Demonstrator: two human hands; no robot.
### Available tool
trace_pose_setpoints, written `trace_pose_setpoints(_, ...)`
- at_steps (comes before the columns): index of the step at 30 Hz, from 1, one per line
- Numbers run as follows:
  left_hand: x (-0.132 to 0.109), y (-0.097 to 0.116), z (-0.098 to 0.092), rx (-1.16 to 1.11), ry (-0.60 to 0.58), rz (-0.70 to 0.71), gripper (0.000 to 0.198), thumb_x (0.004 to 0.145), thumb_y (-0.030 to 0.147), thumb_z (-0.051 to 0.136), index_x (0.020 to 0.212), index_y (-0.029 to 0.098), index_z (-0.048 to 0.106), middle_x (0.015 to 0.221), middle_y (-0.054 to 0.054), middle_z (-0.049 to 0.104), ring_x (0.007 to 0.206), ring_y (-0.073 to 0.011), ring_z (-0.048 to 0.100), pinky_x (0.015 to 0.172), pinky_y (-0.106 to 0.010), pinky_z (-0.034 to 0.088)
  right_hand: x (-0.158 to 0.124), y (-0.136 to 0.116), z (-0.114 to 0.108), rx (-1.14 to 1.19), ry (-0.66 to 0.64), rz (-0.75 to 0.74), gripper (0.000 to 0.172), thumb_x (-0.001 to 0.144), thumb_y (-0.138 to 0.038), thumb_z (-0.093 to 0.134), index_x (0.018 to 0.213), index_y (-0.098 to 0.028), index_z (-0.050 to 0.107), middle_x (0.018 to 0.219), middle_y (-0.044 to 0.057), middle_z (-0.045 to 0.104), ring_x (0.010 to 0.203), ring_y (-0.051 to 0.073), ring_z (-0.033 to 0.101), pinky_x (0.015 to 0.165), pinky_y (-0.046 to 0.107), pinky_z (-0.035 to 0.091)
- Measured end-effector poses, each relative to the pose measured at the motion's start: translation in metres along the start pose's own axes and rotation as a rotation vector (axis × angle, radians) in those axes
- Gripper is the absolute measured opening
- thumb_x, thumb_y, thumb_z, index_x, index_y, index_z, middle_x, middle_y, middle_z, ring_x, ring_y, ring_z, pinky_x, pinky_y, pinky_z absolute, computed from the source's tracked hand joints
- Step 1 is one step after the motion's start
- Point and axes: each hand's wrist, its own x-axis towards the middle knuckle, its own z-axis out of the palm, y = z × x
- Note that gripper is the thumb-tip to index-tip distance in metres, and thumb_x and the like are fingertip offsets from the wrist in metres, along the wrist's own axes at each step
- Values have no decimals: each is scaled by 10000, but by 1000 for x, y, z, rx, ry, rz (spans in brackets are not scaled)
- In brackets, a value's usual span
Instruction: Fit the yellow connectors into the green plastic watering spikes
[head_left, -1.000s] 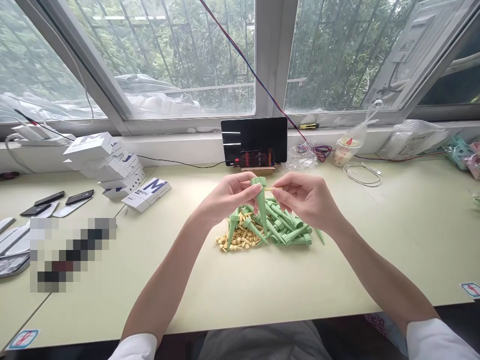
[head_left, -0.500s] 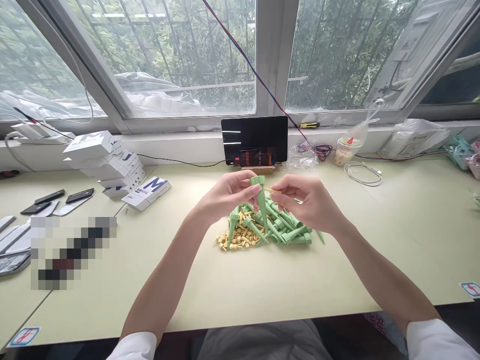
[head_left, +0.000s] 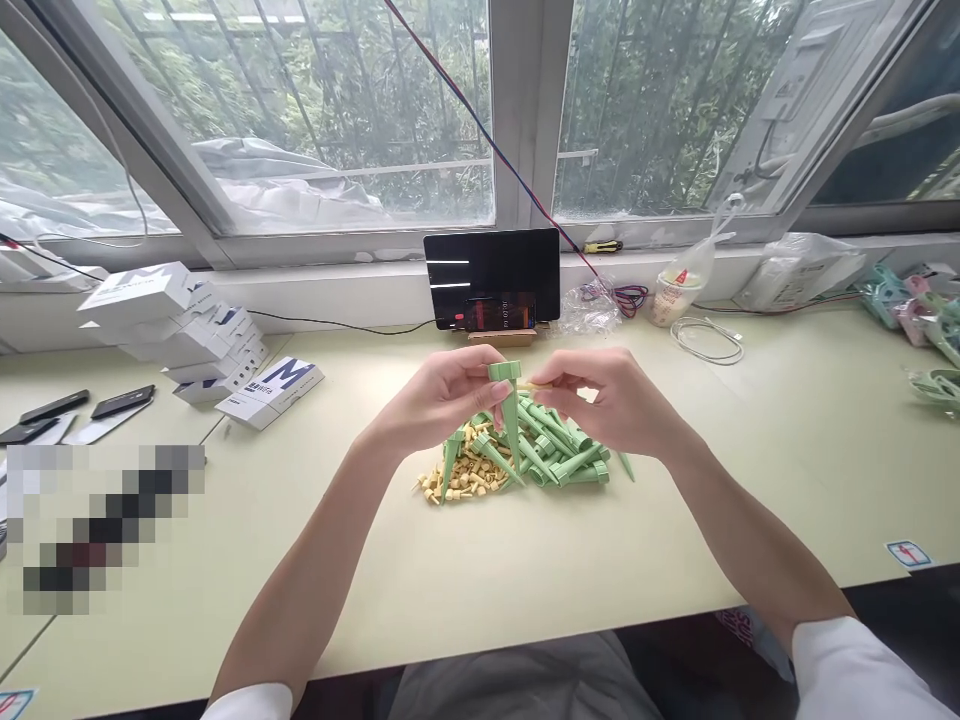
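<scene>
Pale yellow table (head_left: 540, 570) under big windows (head_left: 337, 120); green leaves (head_left: 637, 120) outside. Black screen (head_left: 495, 265) stands at back, white boxes (head_left: 142, 292) piled at left. Left hand (head_left: 454, 398) pinches green spike (head_left: 511, 415), tip down, over heap of green spikes (head_left: 566, 460) and yellow bits (head_left: 459, 478). Right hand (head_left: 611, 400) pinches yellow piece (head_left: 530, 387) beside spike's top.

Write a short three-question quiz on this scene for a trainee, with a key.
1. What does the left hand hold?
a) a white cardboard box
b) a green, tapered, plastic-looking spike
c) a coiled white cable
2. True or false: the held spike's narrow tip points upward.
3. Fill in: as the camera sees it, the heap of small pale-yellow pegs lies mostly to the ____ of the heap of green spikes.
Key: 1. b; 2. false, it points downward; 3. left.
</scene>
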Motion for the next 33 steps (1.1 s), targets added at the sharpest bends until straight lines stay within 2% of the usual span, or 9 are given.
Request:
trace_pose_setpoints(5,1,1,2,29,13,25,166,922,308,643,929,143,627,716,-27,667,658,-138,673,642,-253,561,1,-1,-4,37,-22,21,127,923,-267,619,865,-176,687,723,4,648,603,109,568,615,247,488)
trace_pose_setpoints(12,2,1,4,76,42,31,186,906,333,662,918,147,644,702,-32,665,637,-146,673,599,-250,554,3,0,-5,107,-48,63,152,915,-295,624,853,-169,684,700,5,636,547,95,526,543,240,455)
trace_pose_setpoints(17,2,-2,5,127,60,44,179,907,335,657,922,157,650,711,-15,642,643,-141,672,605,-247,546,4,8,-4,301,-90,142,200,905,-336,648,819,-156,661,595,-32,542,475,77,488,438,210,386)
trace_pose_setpoints(21,2,-1,6,104,34,37,165,914,317,647,959,160,623,740,-19,660,672,-150,689,630,-256,558,5,15,-3,441,-130,178,260,889,-395,675,827,-143,655,602,-34,542,457,61,466,408,197,370)
trace_pose_setpoints(28,2,-1,5,16,54,2,179,905,301,664,995,153,620,709,-24,684,641,-151,696,593,-247,572,6,12,2,360,-86,168,220,893,-367,669,831,-156,666,590,-36,526,477,79,476,423,215,374)
trace_pose_setpoints(33,2,0,5,-21,61,-15,186,898,311,676,970,148,624,703,-36,696,624,-152,696,574,-243,576,5,4,2,222,-40,113,186,901,-342,659,845,-167,690,661,-8,585,543,94,503,499,237,422)
